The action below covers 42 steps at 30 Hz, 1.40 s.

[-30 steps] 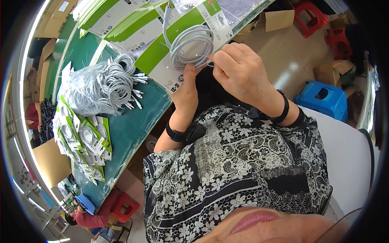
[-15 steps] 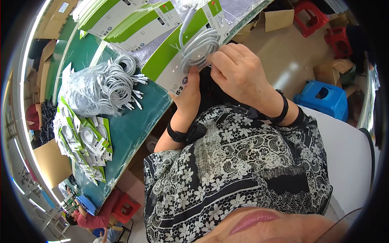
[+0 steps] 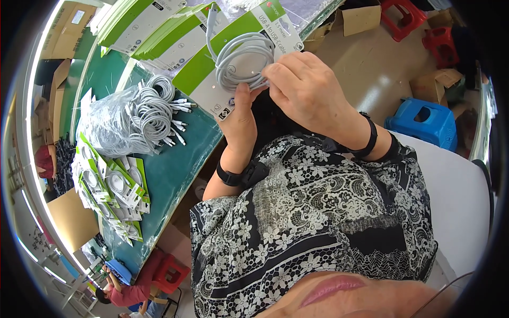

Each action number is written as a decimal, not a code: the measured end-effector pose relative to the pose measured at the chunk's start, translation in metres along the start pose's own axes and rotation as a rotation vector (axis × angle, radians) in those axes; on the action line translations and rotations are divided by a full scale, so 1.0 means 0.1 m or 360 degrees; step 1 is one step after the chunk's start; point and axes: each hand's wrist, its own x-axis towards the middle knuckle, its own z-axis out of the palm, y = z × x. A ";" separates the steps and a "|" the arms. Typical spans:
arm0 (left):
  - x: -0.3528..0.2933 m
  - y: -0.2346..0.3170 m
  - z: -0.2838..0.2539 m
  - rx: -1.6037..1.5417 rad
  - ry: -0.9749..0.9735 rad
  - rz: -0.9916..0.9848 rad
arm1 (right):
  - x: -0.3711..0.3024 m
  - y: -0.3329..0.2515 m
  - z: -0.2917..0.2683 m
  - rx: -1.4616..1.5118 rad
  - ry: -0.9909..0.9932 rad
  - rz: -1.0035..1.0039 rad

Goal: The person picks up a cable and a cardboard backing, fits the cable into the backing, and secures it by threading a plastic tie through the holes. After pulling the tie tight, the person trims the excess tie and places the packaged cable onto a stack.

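Observation:
My left hand [image 3: 240, 123] grips a green and white packaging card [image 3: 197, 79] by its lower edge, its thumb on the card's face just below the cable. Lying against the front of the card is a coiled light grey USB cable [image 3: 223, 62], one plug end sticking up past the coil. My right hand [image 3: 314, 91] is closed, with thumb and index finger pinched together at the coil's lower right side. Whatever sits between those fingertips is hidden.
More packaging cards [image 3: 183, 38] stand in stacks at the back of the green table [image 3: 177, 159]. To the left lie a clear bag [image 3: 108, 119] with coiled cables [image 3: 154, 108] and a pile of carded cables [image 3: 114, 183]. A blue stool [image 3: 424, 124] is at right.
The card and cable have shifted slightly left, and the coil faces me more squarely. Both hands moved along with them, the right still pinching at the coil's edge.

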 end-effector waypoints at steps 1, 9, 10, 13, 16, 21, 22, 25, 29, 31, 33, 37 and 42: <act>0.00 -0.01 -0.01 -0.0010 -0.0008 -0.0002 | 0.00 0.00 0.00 0.0000 -0.0002 -0.0006; -0.05 -0.10 -0.13 0.0838 -0.0130 0.0368 | 0.01 0.02 0.06 0.0051 0.0010 0.0000; -0.04 -0.09 -0.13 0.0837 -0.0125 0.0371 | 0.00 0.03 0.08 0.0052 0.0009 -0.0006; 0.04 -0.05 -0.09 -0.0003 0.0095 -0.0160 | -0.05 0.13 0.12 0.0386 -0.0098 0.0061; 0.08 0.05 -0.17 -0.0193 -0.0010 -0.0330 | -0.11 0.42 -0.17 0.0519 0.0198 0.0522; -0.01 0.14 -0.10 -0.0426 -0.0171 -0.0601 | -0.29 0.65 0.32 0.1087 0.0104 0.0747; -0.02 0.14 -0.07 -0.0428 -0.0165 -0.0600 | -0.33 0.52 0.46 0.1179 0.0147 0.0641; -0.03 0.20 -0.05 -0.0374 -0.0112 -0.0621 | -0.37 0.50 0.55 0.1345 0.0044 0.0514; -0.09 0.18 -0.09 -0.0264 -0.0141 -0.0590 | -0.42 0.62 0.65 0.1409 -0.0227 0.0510; -0.10 0.18 -0.09 -0.0239 -0.0153 -0.0614 | -0.45 0.67 0.72 0.1269 -0.0217 0.0569; -0.11 0.17 -0.10 -0.0190 -0.0193 -0.0648 | -0.44 0.77 0.73 0.1257 -0.0219 0.0479; -0.15 0.15 -0.09 -0.0210 -0.0161 -0.0557 | -0.45 0.74 0.71 0.1107 -0.0105 0.0199; -0.08 0.21 0.00 -0.0300 -0.0165 -0.0486 | -0.50 0.57 0.85 0.1171 0.0120 0.0474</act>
